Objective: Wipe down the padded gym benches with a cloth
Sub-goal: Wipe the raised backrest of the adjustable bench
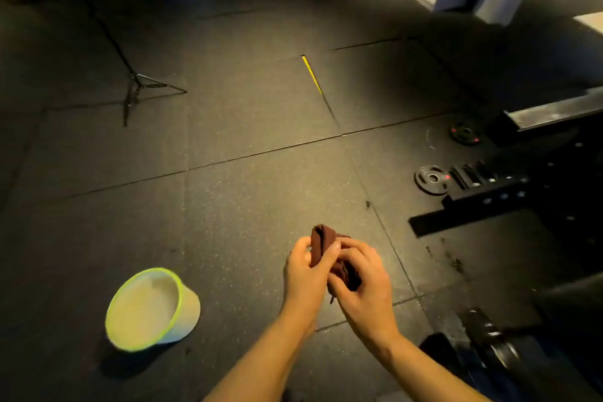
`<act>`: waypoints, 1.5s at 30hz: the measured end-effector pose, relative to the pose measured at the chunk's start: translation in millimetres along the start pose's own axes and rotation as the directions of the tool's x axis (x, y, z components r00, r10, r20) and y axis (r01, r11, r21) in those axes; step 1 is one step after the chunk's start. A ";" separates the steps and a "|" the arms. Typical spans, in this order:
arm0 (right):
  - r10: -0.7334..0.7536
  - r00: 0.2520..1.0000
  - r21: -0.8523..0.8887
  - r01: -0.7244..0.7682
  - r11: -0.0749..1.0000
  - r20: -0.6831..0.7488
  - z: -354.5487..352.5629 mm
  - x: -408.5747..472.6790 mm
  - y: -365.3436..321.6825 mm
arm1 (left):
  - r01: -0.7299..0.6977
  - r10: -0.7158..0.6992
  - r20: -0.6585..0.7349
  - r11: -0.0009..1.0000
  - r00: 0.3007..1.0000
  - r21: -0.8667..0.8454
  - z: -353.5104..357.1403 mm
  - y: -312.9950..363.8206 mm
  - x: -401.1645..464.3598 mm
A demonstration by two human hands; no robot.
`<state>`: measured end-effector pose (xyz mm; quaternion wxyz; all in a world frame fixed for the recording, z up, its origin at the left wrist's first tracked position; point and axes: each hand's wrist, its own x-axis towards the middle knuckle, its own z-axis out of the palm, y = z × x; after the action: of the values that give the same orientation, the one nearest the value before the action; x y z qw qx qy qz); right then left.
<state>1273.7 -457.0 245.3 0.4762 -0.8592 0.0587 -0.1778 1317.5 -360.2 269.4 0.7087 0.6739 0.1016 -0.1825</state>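
Cloth: a dark reddish-brown cloth (326, 246), bunched up, held between both hands above the floor, near centre of the view; its top fold sticks up past the fingers and a short end hangs below the hands.
Left hand: the left hand (305, 274) grips the left side of the cloth, thumb laid along its front, fingers curled behind it.
Right hand: the right hand (363, 284) wraps the lower right part of the cloth, fingers (354, 253) bent and clamped over it; the two hands touch each other.
Floor: dark speckled rubber floor (244, 206) laid in large tiles with visible seams; a short yellow strip (311, 74) shows in one far seam.
Bucket: a pale bucket (151, 310) with a bright green rim stands on the floor to the near left of the hands, well apart from them.
Tripod: the legs of a thin stand (138, 91) rest on the floor at far left.
Weight plates: two black weight plates (432, 179) lie flat at right, beside a black equipment frame (473, 212).
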 end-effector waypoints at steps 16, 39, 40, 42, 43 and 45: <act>0.532 0.326 0.195 -0.682 0.705 -0.782 -62.5 13.2 66.8 | -0.408 -0.097 0.832 0.836 0.547 0.366 181.7 -9.8 127.1; 0.579 -0.192 0.207 -0.977 -0.040 -0.792 -76.7 -93.5 303.5 | -0.695 -0.227 0.974 0.704 -0.026 0.145 327.0 -271.7 126.6; 0.536 -0.195 0.213 -0.977 -0.029 -0.821 -71.4 -92.8 310.4 | -0.708 -0.210 0.973 0.701 -0.090 0.086 331.5 -279.0 127.9; 0.443 -0.203 0.251 -0.967 0.051 -0.873 -60.4 -90.4 319.3 | -0.736 -0.211 0.963 0.677 -0.171 0.017 339.2 -292.9 131.5; 0.401 -0.214 0.271 -0.959 0.089 -0.891 -56.1 -88.5 322.4 | -0.759 -0.235 0.959 0.650 -0.156 0.036 341.8 -300.7 137.3; 0.362 -0.241 0.298 -0.948 0.110 -0.901 -51.0 -84.6 327.6 | -0.797 -0.327 0.945 0.572 -0.005 0.194 343.2 -314.9 156.6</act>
<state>1199.1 -651.7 -26.1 0.0886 -0.4794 0.8422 -0.2303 1300.8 -727.7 -56.4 0.2317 0.5754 -0.6371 -0.4576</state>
